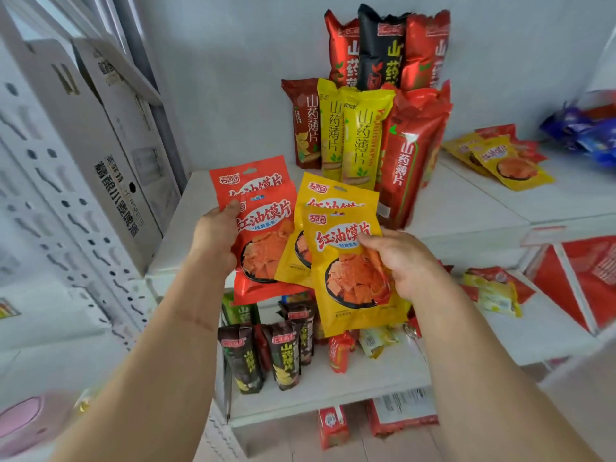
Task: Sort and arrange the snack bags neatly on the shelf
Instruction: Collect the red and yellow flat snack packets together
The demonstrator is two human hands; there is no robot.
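Note:
My left hand (215,238) grips two flat red snack bags (263,235), stacked one behind the other, by their left edge. My right hand (403,261) grips two yellow snack bags (346,261) of the same kind by their right edge. Both pairs are held in the air in front of the white shelf (466,208), side by side and slightly overlapping. At the back of that shelf stand tall chip bags: yellow ones (360,138), a brown one (303,121), red ones (413,151), and a black one (383,48) on top.
More flat yellow and red bags (500,158) lie on the shelf to the right, near blue bags (586,131). A white carton (110,155) leans at the left. The lower shelf (366,378) holds dark tall bags (266,355) and loose red and yellow packets (490,288).

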